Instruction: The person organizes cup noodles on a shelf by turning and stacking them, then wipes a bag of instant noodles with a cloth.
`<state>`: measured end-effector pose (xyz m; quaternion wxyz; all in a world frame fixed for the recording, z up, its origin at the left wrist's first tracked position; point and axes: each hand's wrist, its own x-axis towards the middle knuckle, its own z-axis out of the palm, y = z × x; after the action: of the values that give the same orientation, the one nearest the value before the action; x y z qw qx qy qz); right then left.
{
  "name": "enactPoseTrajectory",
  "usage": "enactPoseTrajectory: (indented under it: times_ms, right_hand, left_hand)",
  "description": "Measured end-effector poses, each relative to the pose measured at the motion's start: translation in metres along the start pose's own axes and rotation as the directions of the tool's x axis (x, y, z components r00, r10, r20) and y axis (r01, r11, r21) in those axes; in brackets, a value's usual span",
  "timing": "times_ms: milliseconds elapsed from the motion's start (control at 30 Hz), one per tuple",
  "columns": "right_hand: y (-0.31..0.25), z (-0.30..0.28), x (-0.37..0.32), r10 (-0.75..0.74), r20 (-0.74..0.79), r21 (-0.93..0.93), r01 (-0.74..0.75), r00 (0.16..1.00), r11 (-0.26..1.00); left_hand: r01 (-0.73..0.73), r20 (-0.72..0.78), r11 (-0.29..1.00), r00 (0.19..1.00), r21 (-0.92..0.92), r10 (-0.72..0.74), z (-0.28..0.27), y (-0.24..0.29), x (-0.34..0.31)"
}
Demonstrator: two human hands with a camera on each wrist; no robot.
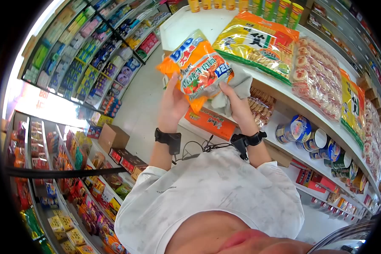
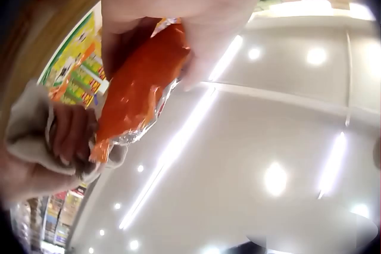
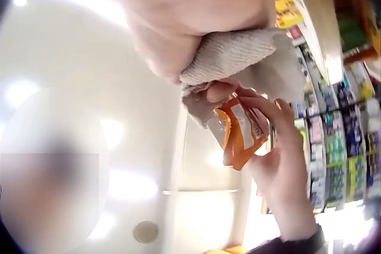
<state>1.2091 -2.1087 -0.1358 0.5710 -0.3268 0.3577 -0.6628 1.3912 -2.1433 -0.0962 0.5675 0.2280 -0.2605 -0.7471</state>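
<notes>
An orange packet of instant noodles (image 1: 203,70) is held up in front of the chest, its printed face toward the head camera. My left hand (image 1: 173,101) grips it by its left side, fingers behind and thumb in front. In the left wrist view that packet (image 2: 143,81) shows its orange back and a crimped end. A grey cloth (image 1: 242,86) is bunched in my right hand (image 1: 237,106), at the packet's right end. The right wrist view shows the cloth (image 3: 232,54) wrapped over the fingers, right against the packet (image 3: 241,135).
Large yellow-and-orange snack bags (image 1: 256,44) and clear bags of wrapped snacks (image 1: 317,76) lie on the white counter beyond the hands. Cup noodles (image 1: 298,129) stand on the shelf below. An orange box (image 1: 211,122) sits under the hands. Stocked shelves (image 1: 84,63) line the left.
</notes>
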Motion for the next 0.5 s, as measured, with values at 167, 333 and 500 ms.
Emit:
enactPoseTrajectory:
  times_ms: [167,333,500]
  right_hand:
    - [-0.002,-0.033,0.011,-0.265,-0.090,-0.285,0.230,0.960,0.931]
    - [-0.010,-0.060,0.009,-0.045,-0.082,-0.015,0.044,0.996,0.999]
    - [-0.002,-0.073,0.020,0.032,-0.098,0.061,-0.026,0.995,0.998]
  left_hand:
    - [0.086,0.000,0.984,0.996,0.154,-0.088,0.008,-0.057,0.036]
    - [-0.075,0.061,0.961,0.996,0.265,0.061,0.041,-0.091,0.056]
    - [0.013,0.127,0.914,0.989,0.406,-0.070,0.049,-0.106,0.069]
